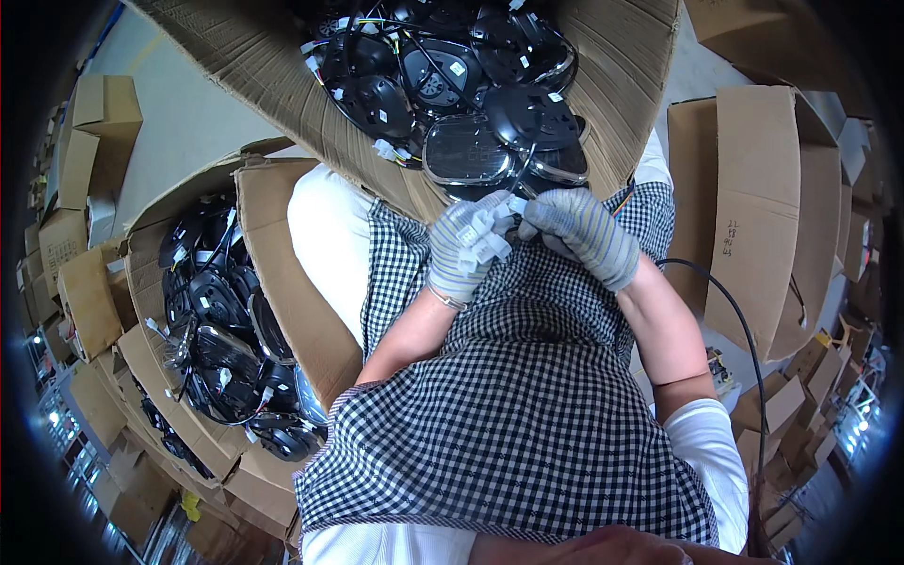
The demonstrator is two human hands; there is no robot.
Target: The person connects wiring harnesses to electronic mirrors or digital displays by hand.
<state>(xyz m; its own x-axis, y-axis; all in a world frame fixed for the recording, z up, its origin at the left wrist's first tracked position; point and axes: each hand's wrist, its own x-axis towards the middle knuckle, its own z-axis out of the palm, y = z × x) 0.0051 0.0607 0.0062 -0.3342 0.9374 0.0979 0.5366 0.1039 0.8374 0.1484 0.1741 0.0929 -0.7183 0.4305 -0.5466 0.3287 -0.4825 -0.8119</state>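
My left hand (459, 247), in a striped grey glove, is closed around a bunch of small white plastic connectors (484, 243). Close beside it, my right hand (586, 234), gloved alike, has its fingers pinched together by a white piece at the top of the bunch. What those fingers hold is hidden. A thin dark cable (524, 169) runs down to the hands from a rounded black plastic housing (533, 117) in the large open carton (617, 71) ahead. Next to that housing lies a clear-fronted black unit (467, 151). Both hands are above my checked apron (508, 424), at the carton's near edge.
A second open carton (294, 254) at my left holds more black units (218, 299) with cables and white connectors. On the right stands an open carton (758, 207) with tall flaps. A black cable (739, 315) curves past my right arm. More cardboard boxes (104, 141) surround the floor area.
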